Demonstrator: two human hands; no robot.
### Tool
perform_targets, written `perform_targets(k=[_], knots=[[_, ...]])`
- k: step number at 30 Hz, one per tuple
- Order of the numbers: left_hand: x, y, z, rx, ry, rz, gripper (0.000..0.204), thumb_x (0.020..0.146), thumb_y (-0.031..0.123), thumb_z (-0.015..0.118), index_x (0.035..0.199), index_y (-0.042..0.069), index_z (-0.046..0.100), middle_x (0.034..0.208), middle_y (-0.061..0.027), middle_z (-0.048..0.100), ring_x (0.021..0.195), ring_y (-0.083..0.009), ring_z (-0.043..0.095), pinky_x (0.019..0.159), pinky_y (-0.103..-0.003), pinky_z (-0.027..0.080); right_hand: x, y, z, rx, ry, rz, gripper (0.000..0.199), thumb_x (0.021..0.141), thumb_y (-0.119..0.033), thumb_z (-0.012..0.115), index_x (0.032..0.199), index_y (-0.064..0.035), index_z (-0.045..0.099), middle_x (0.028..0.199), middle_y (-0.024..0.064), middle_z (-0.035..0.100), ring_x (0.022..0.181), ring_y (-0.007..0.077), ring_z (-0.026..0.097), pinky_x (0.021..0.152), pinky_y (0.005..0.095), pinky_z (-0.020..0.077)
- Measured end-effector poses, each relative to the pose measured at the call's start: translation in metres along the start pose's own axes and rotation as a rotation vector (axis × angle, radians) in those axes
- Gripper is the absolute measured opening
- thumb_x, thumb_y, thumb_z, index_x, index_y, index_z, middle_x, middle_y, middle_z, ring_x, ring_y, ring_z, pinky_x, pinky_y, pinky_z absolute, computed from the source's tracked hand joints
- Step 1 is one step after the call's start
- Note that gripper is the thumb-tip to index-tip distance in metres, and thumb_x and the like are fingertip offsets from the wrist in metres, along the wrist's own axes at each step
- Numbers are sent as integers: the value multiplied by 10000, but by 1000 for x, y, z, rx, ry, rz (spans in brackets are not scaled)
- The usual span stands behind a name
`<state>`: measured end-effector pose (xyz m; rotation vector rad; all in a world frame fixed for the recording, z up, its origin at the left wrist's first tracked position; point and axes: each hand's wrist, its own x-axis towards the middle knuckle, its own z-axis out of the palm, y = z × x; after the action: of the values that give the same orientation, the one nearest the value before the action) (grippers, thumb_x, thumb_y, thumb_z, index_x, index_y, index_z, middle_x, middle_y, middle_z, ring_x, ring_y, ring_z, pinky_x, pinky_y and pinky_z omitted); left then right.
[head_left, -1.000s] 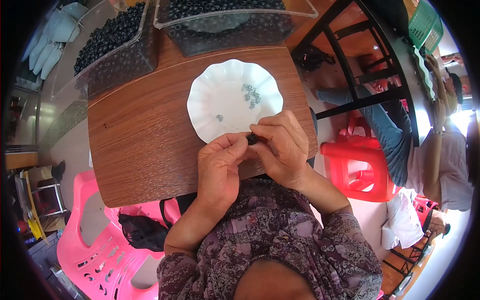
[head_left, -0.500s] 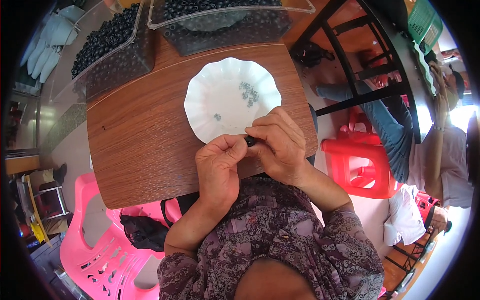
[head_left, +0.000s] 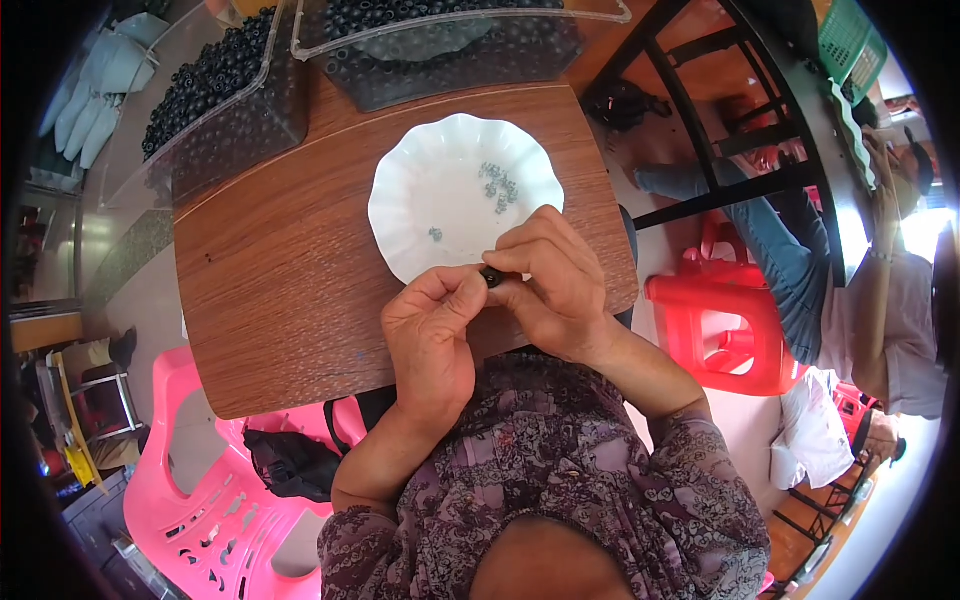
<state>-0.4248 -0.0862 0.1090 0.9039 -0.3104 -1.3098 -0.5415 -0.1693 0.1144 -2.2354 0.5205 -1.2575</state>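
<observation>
Between my two hands, just over the near rim of a white scalloped plate [head_left: 420, 190], is a small black ring-shaped part [head_left: 491, 276]. My left hand [head_left: 432, 325] pinches it from the left with thumb and forefinger. From the right, the thumb and forefinger of my right hand [head_left: 553, 285] close on the same part. On the plate lies a cluster of tiny greyish pieces [head_left: 498, 188], with a smaller clump [head_left: 435, 234] nearer the left hand. Those pieces are too small to name. The fingertips partly cover the black part.
Two clear plastic bins, one at the far left [head_left: 275, 130] and one at the back [head_left: 450, 75], hold many black ring-shaped parts. The wooden table [head_left: 290, 290] carries the plate. A pink chair [head_left: 200, 510] stands left, red stools [head_left: 720, 330] right, near another seated person [head_left: 880, 310].
Both hands have shifted slightly left and up with the black part. The part has turned, so its open end now shows more.
</observation>
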Motion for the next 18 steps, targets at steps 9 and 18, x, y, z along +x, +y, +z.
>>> perform_targets(k=[9, 18], knots=[[-4, 3, -2, 40, -15, 24, 174, 898, 71, 541, 974, -78, 588, 935, -99, 621, 865, -138, 572, 821, -266, 443, 3, -15, 1, 45, 22, 220, 372, 580, 76, 687, 930, -6, 590, 850, 107, 581, 737, 252, 530, 605, 320, 438], [-5, 1, -8, 54, 19, 41, 169, 898, 68, 539, 959, -81, 590, 937, -105, 617, 864, -148, 575, 826, -275, 453, 3, -3, 6, -53, 21, -57, 313, 499, 11, 694, 794, 23, 588, 746, 106, 554, 661, 256, 506, 597, 337, 403]])
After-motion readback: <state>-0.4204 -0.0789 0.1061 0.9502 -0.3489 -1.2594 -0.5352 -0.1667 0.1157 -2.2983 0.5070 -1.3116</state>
